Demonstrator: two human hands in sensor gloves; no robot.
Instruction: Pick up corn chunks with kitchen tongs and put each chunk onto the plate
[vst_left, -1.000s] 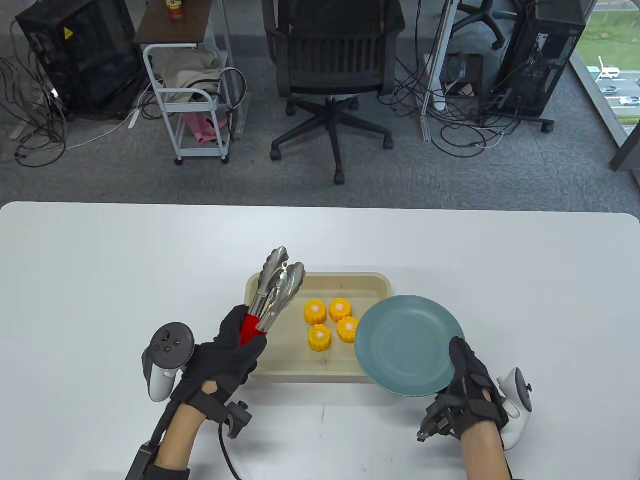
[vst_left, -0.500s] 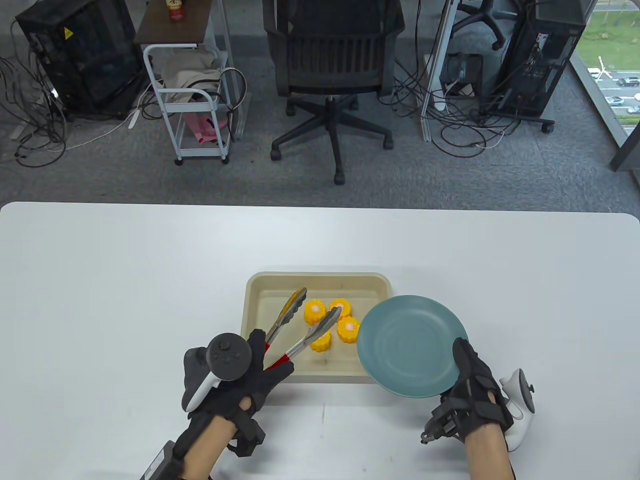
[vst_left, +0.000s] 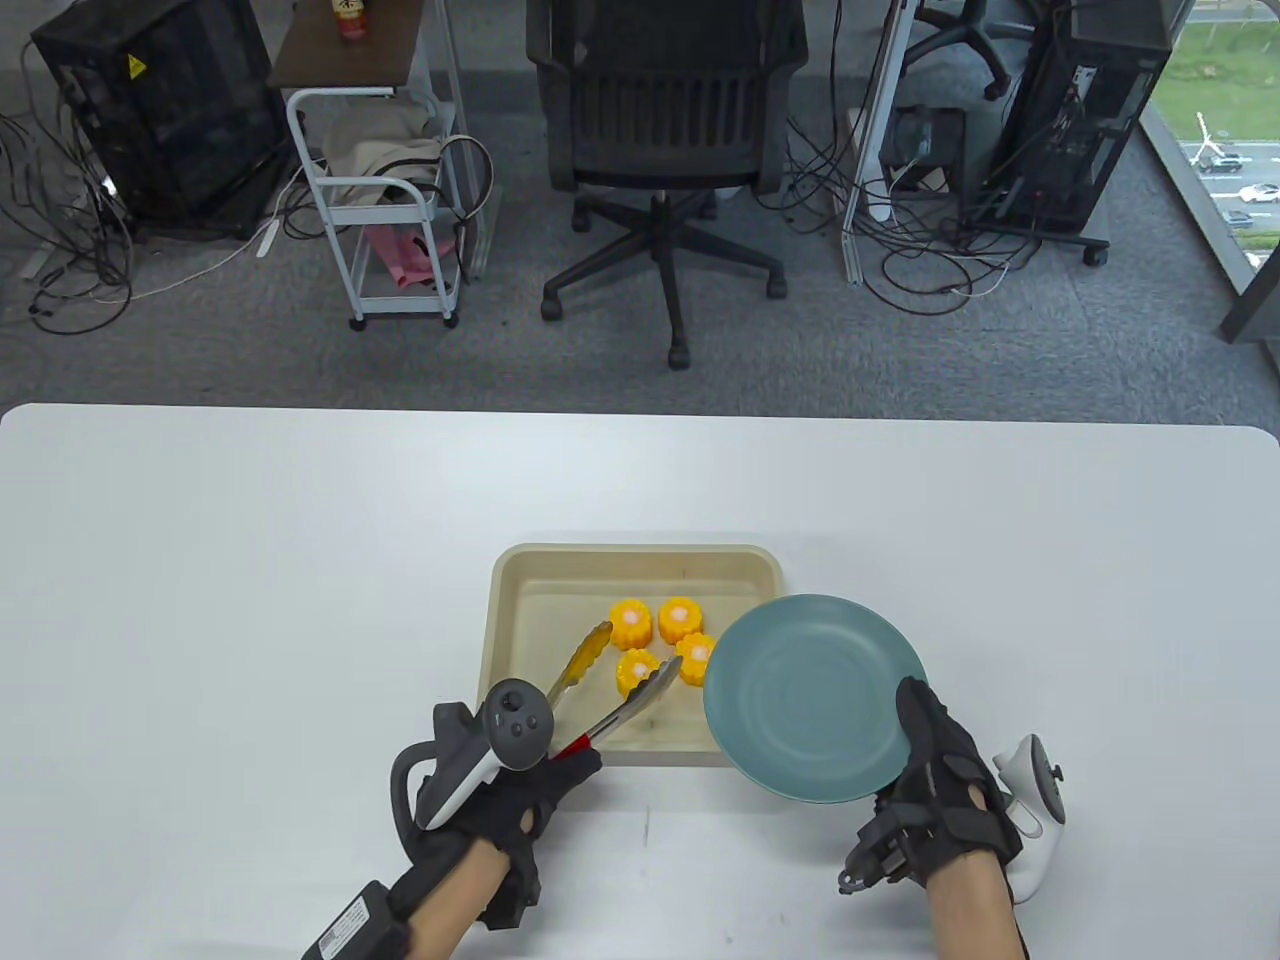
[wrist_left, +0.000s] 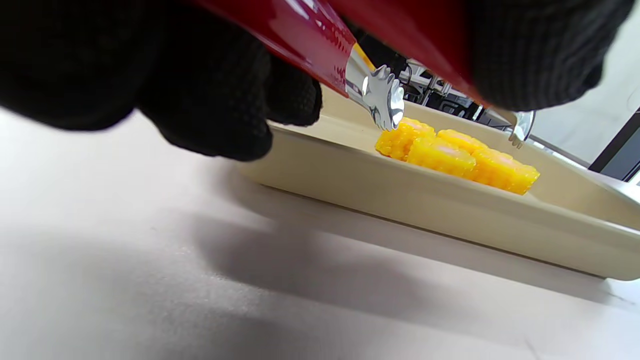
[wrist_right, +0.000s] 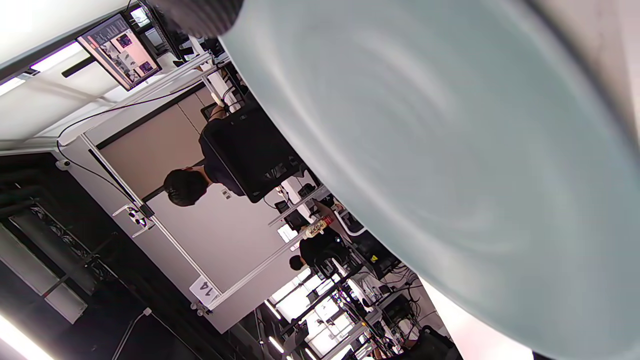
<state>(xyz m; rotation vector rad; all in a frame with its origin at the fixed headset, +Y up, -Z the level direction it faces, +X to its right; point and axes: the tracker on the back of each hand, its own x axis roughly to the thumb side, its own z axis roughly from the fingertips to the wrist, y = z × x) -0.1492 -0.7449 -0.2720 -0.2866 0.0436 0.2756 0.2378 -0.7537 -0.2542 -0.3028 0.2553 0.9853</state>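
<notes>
The left hand (vst_left: 500, 795), in a black sensor glove with a grey and white tracker on its back, grips the red handles of a pair of steel kitchen tongs (vst_left: 610, 682), whose two scalloped arms stand spread apart over the near left part of a shallow beige rectangular tray (vst_left: 640, 555). Four yellow corn chunks with pale pink centres lie in a close cluster in that tray: the nearest corn chunk (vst_left: 638, 673) sits between the two tong tips, the left tip just beside it and the right tip at its near edge, though from the table view it is hard to say whether either tip touches it. The other three chunks (vst_left: 680, 620) lie just beyond and to the right. In the left wrist view the tong tips (wrist_left: 384, 104) hang above the yellow cluster inside the tray's low wall. The right hand (vst_left: 940, 775), gloved the same way, holds a round teal plate (vst_left: 810, 695) by its near right rim, thumb on top, and the plate's left edge overlaps the tray's right end. The plate is bare of corn. All of it rests on or above a white table (vst_left: 250, 560).
</notes>
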